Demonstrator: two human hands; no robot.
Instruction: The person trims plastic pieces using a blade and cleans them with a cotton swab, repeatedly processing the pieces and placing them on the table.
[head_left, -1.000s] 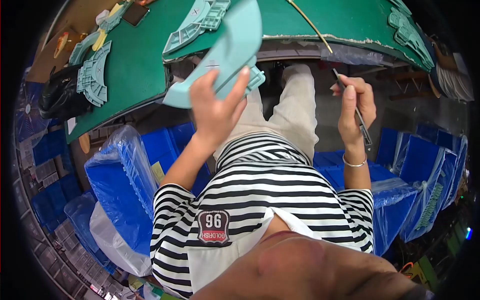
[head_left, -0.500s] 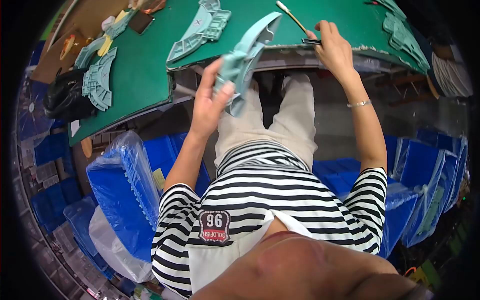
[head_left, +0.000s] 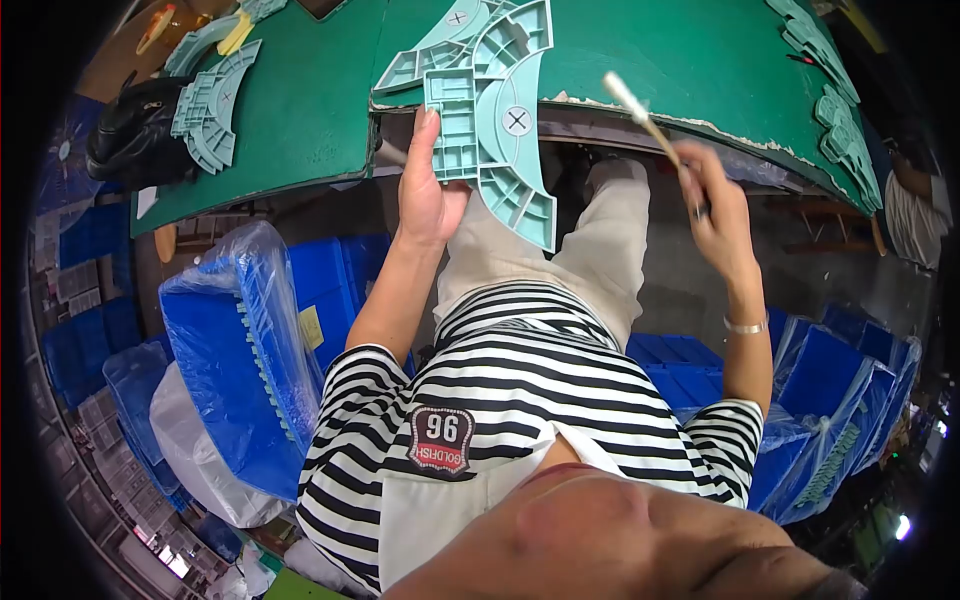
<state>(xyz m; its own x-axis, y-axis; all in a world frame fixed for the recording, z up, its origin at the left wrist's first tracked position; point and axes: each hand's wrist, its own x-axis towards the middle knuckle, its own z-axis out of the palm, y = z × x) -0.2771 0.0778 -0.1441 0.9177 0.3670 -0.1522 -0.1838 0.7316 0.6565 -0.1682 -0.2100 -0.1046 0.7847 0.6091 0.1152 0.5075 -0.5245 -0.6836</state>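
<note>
My left hand [head_left: 432, 195] is closed on the left edge of a pale green molded plastic part [head_left: 517, 95]. Its curved, ribbed face with compartments and a circled X mark is turned up, above the table's front edge and my lap. My right hand [head_left: 715, 205] pinches a thin wooden stick with a white tip [head_left: 625, 97], held off to the right and apart from the part. Something small and dark shows under the right fingers. Another pale green part [head_left: 425, 62] lies on the table, partly hidden behind the held one.
The green table [head_left: 300, 100] has a chipped front edge. On its left are a black bag [head_left: 135, 130] and a pale green part [head_left: 220, 105]; more parts [head_left: 845, 125] lie at the right. Plastic-wrapped blue bins [head_left: 225, 350] stand on both sides of me. A person's arm shows far right.
The left hand has turned the plastic part so its ribbed face shows. My right hand has drawn back towards me and to the right, with the stick lifted off the table.
</note>
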